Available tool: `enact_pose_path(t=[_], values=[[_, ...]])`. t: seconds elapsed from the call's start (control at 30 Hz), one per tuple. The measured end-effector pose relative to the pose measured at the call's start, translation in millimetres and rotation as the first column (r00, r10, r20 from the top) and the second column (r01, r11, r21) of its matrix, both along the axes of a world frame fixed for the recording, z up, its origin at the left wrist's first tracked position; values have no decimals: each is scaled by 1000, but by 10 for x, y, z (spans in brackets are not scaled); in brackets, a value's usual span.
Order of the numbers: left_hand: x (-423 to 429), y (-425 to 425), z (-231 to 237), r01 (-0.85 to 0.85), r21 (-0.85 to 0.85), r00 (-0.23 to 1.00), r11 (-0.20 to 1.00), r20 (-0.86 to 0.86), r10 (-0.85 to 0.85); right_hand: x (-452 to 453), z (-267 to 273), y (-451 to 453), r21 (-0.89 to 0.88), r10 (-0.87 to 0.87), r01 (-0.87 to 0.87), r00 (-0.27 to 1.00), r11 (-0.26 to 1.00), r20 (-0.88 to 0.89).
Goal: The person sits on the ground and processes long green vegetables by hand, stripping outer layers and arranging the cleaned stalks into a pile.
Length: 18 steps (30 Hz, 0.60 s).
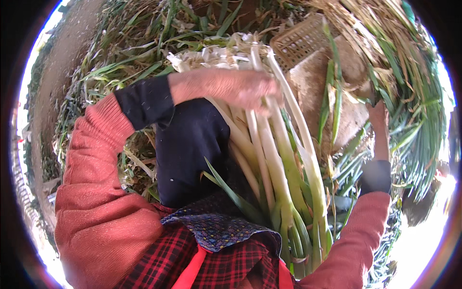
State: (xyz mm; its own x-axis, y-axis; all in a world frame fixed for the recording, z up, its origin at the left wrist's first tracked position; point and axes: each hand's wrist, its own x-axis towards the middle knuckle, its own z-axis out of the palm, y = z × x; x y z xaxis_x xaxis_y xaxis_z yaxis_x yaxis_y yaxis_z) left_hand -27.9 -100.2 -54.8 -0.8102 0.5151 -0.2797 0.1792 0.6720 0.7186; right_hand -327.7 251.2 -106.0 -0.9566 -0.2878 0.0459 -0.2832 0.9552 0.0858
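A bundle of long green onions or leeks (274,155) lies along my lap, white stalks and roots away from me, green leaves towards my waist. My left hand (258,90) reaches across the white stalks near their root ends. Its fingers are blurred, so whether they grip a stalk is unclear. On the right, my right hand (377,108) is at the edge of a large heap of unpeeled onions (415,90) with dry outer leaves. Shade and leaves hide its fingers.
A tan plastic basket (301,38) lies tilted beyond the bundle, beside a pale, dirt-stained surface (312,94). Stripped leaves (130,47) cover the ground ahead and to the left. My bent knee (191,144) is left of the stalks.
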Motion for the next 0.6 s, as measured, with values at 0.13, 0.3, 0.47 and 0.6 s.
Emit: enact_pose_path(t=[0.13, 0.3, 0.47, 0.6], values=[[-633, -719, -582, -294, -273, 940, 916, -257, 225, 774, 44, -758, -60, 163, -160, 986, 985, 43], [-1097, -1284, -1269, -283, -151, 959, 947, -15, 284, 2128, -120, -1555, -375, 527, -410, 797, 831, 295], [-621, -1354, -1903, -429, 18, 896, 903, 138, 422, 2596, 55, -1855, -417, 541, -376, 732, 828, 414], [-55, -1393, -2125, -471, 83, 880, 878, -29, 474, 2558, 35, -2177, -235, 576, -531, 685, 814, 446]])
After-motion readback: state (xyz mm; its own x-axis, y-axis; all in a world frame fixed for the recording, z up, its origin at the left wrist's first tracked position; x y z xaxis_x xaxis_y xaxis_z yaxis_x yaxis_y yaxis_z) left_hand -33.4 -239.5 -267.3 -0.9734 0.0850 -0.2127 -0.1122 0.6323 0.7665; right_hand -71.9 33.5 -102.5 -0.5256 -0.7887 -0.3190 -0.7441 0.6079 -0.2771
